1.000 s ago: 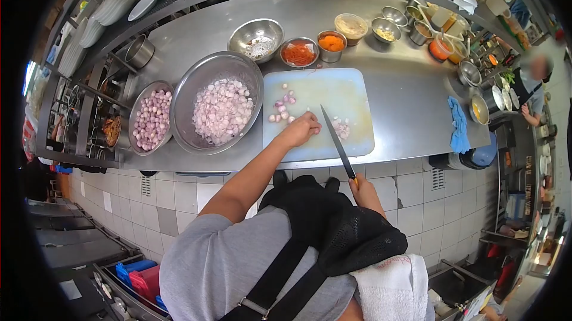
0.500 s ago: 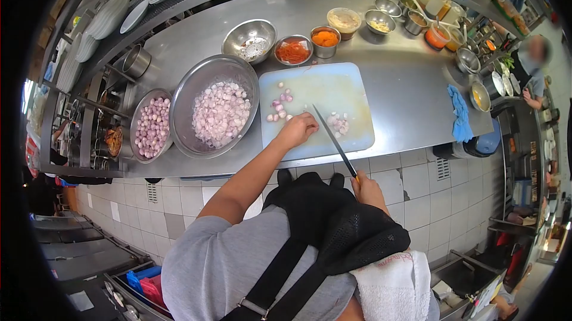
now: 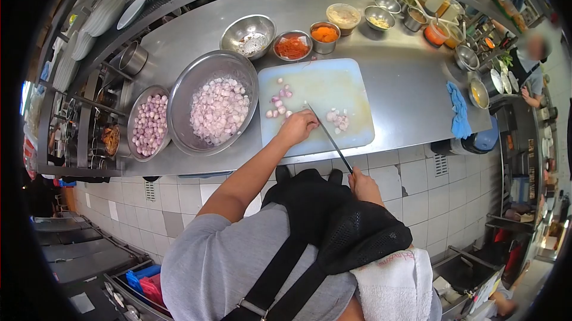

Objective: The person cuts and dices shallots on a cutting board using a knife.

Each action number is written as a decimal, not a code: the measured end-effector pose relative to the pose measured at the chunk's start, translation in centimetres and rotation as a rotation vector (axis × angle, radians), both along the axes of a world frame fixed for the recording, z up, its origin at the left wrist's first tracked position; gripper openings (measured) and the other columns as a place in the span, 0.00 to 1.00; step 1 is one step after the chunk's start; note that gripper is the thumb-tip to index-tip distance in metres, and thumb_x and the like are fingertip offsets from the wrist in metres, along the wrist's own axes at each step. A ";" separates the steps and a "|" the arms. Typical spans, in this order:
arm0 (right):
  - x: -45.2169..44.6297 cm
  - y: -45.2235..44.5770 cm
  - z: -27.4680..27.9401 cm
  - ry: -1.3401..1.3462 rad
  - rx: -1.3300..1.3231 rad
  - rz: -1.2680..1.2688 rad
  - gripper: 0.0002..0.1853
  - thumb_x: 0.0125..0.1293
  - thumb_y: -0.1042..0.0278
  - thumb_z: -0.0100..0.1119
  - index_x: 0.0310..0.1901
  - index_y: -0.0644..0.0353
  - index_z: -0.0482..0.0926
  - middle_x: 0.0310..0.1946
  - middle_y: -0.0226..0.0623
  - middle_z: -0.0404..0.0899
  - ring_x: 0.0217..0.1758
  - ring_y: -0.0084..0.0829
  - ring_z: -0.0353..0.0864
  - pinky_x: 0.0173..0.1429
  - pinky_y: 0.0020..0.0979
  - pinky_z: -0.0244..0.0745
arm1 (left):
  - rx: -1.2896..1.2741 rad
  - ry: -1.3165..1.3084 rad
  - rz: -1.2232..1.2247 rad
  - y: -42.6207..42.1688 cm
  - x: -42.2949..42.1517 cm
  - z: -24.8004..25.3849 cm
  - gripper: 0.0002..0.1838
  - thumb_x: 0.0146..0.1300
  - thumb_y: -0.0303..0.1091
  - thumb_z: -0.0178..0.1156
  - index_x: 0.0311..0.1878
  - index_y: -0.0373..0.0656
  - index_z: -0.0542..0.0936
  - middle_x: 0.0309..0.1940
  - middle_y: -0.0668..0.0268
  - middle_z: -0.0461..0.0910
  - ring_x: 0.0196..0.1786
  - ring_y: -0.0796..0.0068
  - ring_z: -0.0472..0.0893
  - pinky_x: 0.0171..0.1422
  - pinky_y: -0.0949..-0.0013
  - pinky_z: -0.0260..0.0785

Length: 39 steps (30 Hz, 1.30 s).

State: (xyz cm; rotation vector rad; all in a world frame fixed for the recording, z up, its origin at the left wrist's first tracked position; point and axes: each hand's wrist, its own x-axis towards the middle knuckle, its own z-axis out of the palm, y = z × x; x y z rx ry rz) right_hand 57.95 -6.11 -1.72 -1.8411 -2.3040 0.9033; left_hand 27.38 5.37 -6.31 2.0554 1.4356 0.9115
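Note:
My right hand (image 3: pixel 365 186) is closed round the handle of a long knife (image 3: pixel 331 139), whose blade reaches over the white cutting board (image 3: pixel 351 91) and lies beside my left fingers. My left hand (image 3: pixel 300 126) rests on the board with fingers curled; what they pinch is hidden. Whole peeled shallots (image 3: pixel 279 104) lie left of the blade, and cut pieces (image 3: pixel 339 119) lie to its right. A big metal bowl of sliced shallots (image 3: pixel 219 110) stands left of the board, with a colander of whole shallots (image 3: pixel 151 124) beyond it.
Behind the board are an empty-looking metal bowl (image 3: pixel 249 36), red shreds (image 3: pixel 292 45), an orange-filled container (image 3: pixel 325 34) and a lidded tub (image 3: pixel 343 17). A blue cloth (image 3: pixel 457 109) lies at the right edge. Another person (image 3: pixel 530 64) stands at far right.
The knife blade has moved left, close against my left fingers. My left hand has stayed nearly in place, and the camera view has shifted slightly.

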 end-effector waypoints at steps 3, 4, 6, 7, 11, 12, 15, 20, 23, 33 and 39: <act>0.5 -0.2 1.6 -0.031 -0.009 0.011 0.14 0.82 0.55 0.53 0.53 0.59 0.75 0.33 0.62 0.86 0.40 0.68 0.87 0.47 0.64 0.80 | 0.009 0.012 -0.003 0.0 -0.2 0.0 0.04 0.63 0.26 0.70 0.41 0.39 0.88 0.43 0.59 0.88 0.44 0.54 0.88 0.51 0.58 0.82; 0.5 -0.2 1.7 -0.032 -0.005 0.013 0.14 0.82 0.55 0.53 0.53 0.59 0.75 0.33 0.62 0.86 0.40 0.68 0.87 0.47 0.64 0.80 | 0.037 0.034 -0.015 0.1 -0.2 -0.1 0.05 0.62 0.25 0.70 0.41 0.39 0.88 0.43 0.59 0.88 0.44 0.53 0.88 0.51 0.58 0.82; 0.6 -0.6 1.8 -0.050 -0.050 -0.002 0.15 0.82 0.55 0.53 0.55 0.59 0.76 0.34 0.62 0.87 0.41 0.68 0.87 0.47 0.64 0.79 | 0.037 0.030 -0.010 0.2 -0.2 -0.1 0.05 0.62 0.25 0.71 0.41 0.39 0.88 0.43 0.59 0.88 0.44 0.54 0.88 0.51 0.58 0.82; 0.5 -0.5 0.9 -0.050 -0.053 -0.002 0.15 0.82 0.55 0.53 0.55 0.59 0.76 0.34 0.62 0.87 0.41 0.68 0.87 0.47 0.64 0.79 | 0.035 0.028 -0.008 0.1 -0.2 -0.1 0.05 0.62 0.25 0.71 0.41 0.39 0.88 0.44 0.59 0.88 0.44 0.54 0.88 0.51 0.58 0.82; 0.1 1.3 -0.7 0.024 0.002 0.031 0.14 0.82 0.55 0.53 0.54 0.59 0.75 0.34 0.63 0.87 0.41 0.68 0.87 0.47 0.64 0.79 | 0.016 0.009 -0.009 0.2 -0.2 -0.2 0.05 0.62 0.25 0.71 0.41 0.39 0.89 0.44 0.60 0.88 0.44 0.54 0.88 0.51 0.58 0.82; -0.2 1.7 0.0 -0.001 -0.025 0.053 0.14 0.82 0.55 0.53 0.53 0.59 0.75 0.34 0.63 0.87 0.41 0.68 0.87 0.48 0.65 0.79 | 0.033 0.017 -0.013 0.2 -0.3 -0.4 0.05 0.62 0.25 0.71 0.41 0.39 0.89 0.44 0.60 0.88 0.44 0.54 0.88 0.51 0.58 0.82; 0.1 0.5 2.3 0.018 -0.024 0.023 0.14 0.81 0.56 0.53 0.52 0.59 0.75 0.34 0.63 0.86 0.41 0.68 0.86 0.48 0.65 0.79 | 0.062 0.028 -0.011 0.1 -0.2 -0.4 0.05 0.62 0.25 0.71 0.41 0.40 0.89 0.44 0.60 0.88 0.44 0.54 0.88 0.51 0.58 0.82; 0.3 1.8 -3.2 0.085 -0.003 0.021 0.15 0.81 0.56 0.55 0.51 0.61 0.75 0.33 0.63 0.86 0.40 0.69 0.85 0.47 0.65 0.78 | 0.014 0.036 0.010 -0.2 0.2 0.0 0.05 0.63 0.25 0.71 0.42 0.40 0.89 0.46 0.60 0.88 0.46 0.55 0.88 0.52 0.58 0.82; 0.8 2.6 -3.8 0.188 0.002 0.021 0.15 0.81 0.56 0.55 0.50 0.62 0.75 0.33 0.63 0.85 0.40 0.70 0.84 0.46 0.65 0.77 | 0.005 0.090 -0.034 0.4 -0.1 0.6 0.06 0.63 0.25 0.70 0.43 0.40 0.89 0.48 0.59 0.86 0.49 0.55 0.87 0.55 0.57 0.81; 0.9 1.5 -1.4 0.090 0.026 -0.060 0.14 0.81 0.56 0.54 0.52 0.60 0.76 0.33 0.62 0.86 0.41 0.68 0.86 0.46 0.64 0.78 | -0.146 0.177 0.013 2.5 1.0 -0.2 0.07 0.68 0.30 0.69 0.46 0.38 0.89 0.47 0.56 0.84 0.50 0.51 0.86 0.57 0.54 0.79; 1.2 -0.2 2.1 -0.010 0.023 -0.049 0.13 0.81 0.56 0.54 0.52 0.58 0.76 0.33 0.61 0.87 0.40 0.67 0.87 0.47 0.64 0.79 | 0.007 0.110 -0.090 2.3 0.4 0.8 0.05 0.65 0.27 0.70 0.42 0.38 0.88 0.44 0.57 0.85 0.50 0.51 0.86 0.57 0.53 0.80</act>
